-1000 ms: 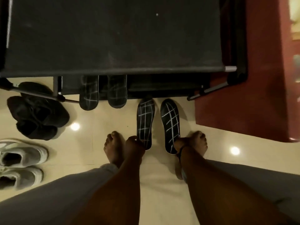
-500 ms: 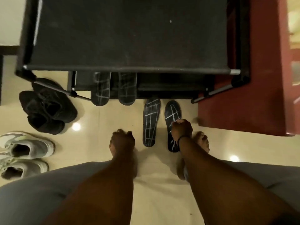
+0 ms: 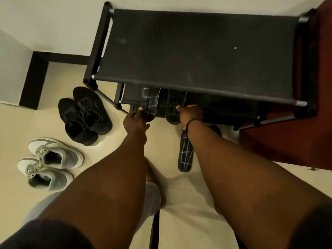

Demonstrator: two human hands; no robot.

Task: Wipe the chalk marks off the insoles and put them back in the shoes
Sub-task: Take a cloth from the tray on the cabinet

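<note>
Now both hands' fingers (image 3: pixel 140 109) touch the shelf insoles (image 3: pixel 150 103).

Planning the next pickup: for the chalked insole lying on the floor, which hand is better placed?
Right, probably. The right hand sits just above the floor insole, whose upper end lies under its wrist. The left hand is further off, fingers touching the left rack insole.

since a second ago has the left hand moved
Yes. The left hand went from the floor insole up to the rack's left shelf insole.
</note>
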